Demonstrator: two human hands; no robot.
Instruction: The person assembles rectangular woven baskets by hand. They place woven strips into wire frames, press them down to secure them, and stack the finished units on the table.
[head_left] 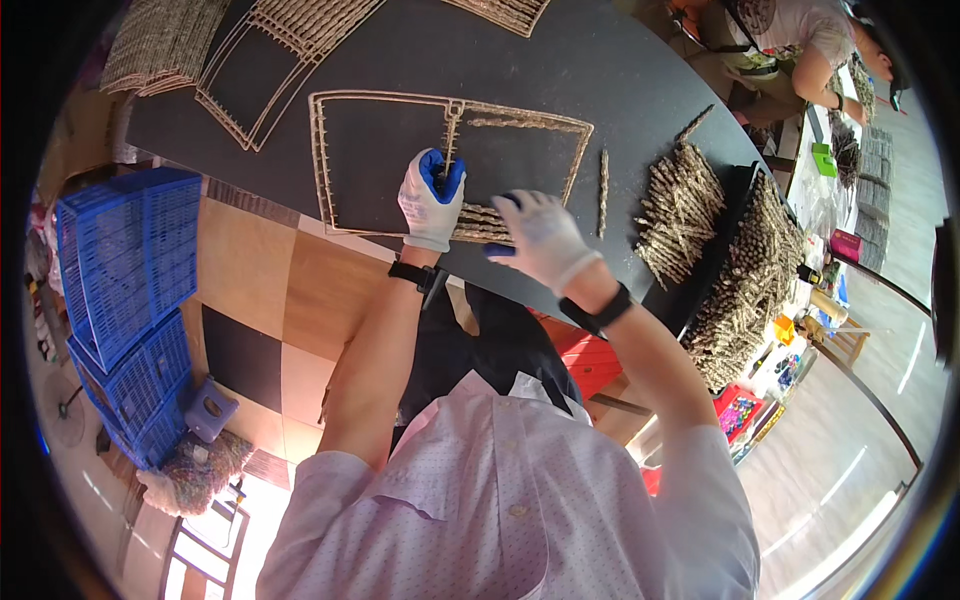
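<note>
A flat tan frame (384, 97) with small pegs along its sides and a middle bar lies on the dark table in front of me. My left hand (431, 205), in a white glove with blue fingertips, is closed around the lower part of that bar. Several twisted tan strips (480, 222) span the near right part of the frame; another lies along its far right side. Over their right ends, my right hand (545, 238), gloved the same way, has thumb and fingers apart, slightly blurred. No object shows in it.
Right of the frame lie one loose strip (603, 193) and a pile of strips (682, 212). A black-edged tray (748, 285) holds many more. Finished-looking woven panels (165, 45) are stacked at the far left. Blue crates (130, 260) stand left. Another person (790, 50) works at far right.
</note>
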